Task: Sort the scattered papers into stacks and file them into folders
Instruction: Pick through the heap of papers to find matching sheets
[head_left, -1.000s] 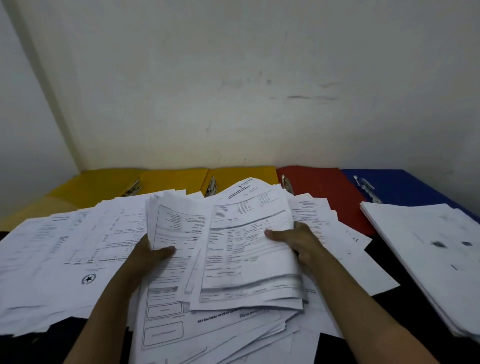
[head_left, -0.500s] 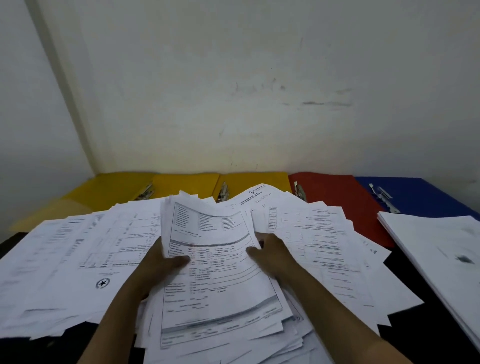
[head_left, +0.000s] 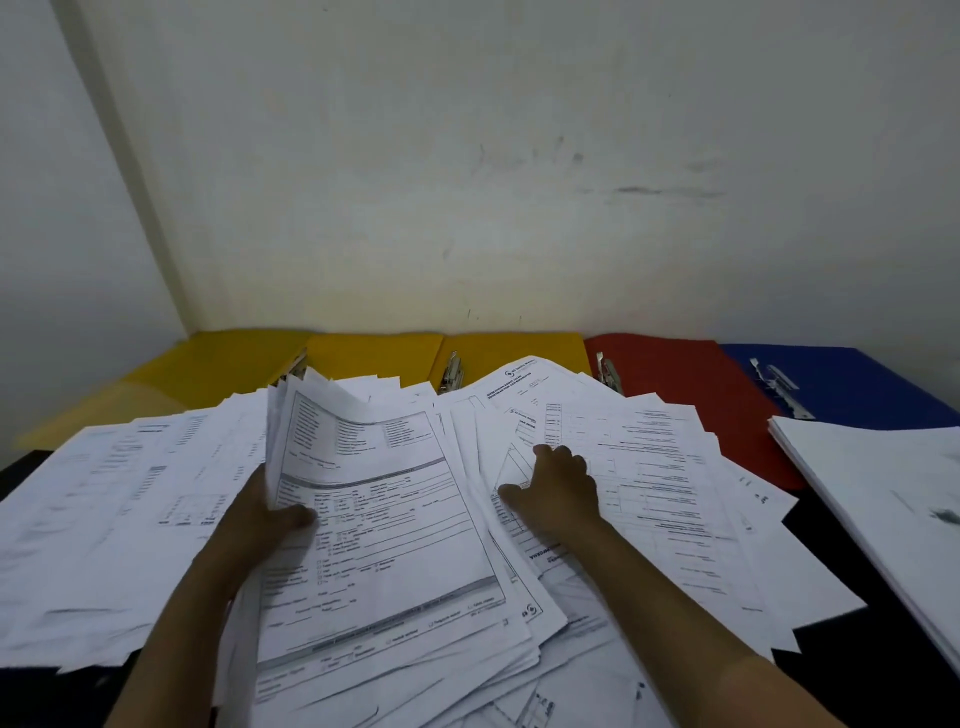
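The left hand (head_left: 260, 519) grips a sheaf of forms (head_left: 374, 525) by its left edge, thumb on top, lifting that edge off the scattered papers (head_left: 649, 467). Just right of the sheaf, the right hand (head_left: 558, 493) presses loosely curled fingers onto loose sheets. Behind the sheaf, yellow folders (head_left: 374, 353), a red folder (head_left: 675, 374) and a blue folder (head_left: 857, 384) line the wall.

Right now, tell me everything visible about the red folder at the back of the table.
The flat red card folder lies open against the wall at the table's far edge, between a yellow card folder on its left and a blue card folder on its right. A metal fastener clip sits near its left edge. Scattered white printed papers overlap its near part, hiding its front edge. Neither hand touches it.
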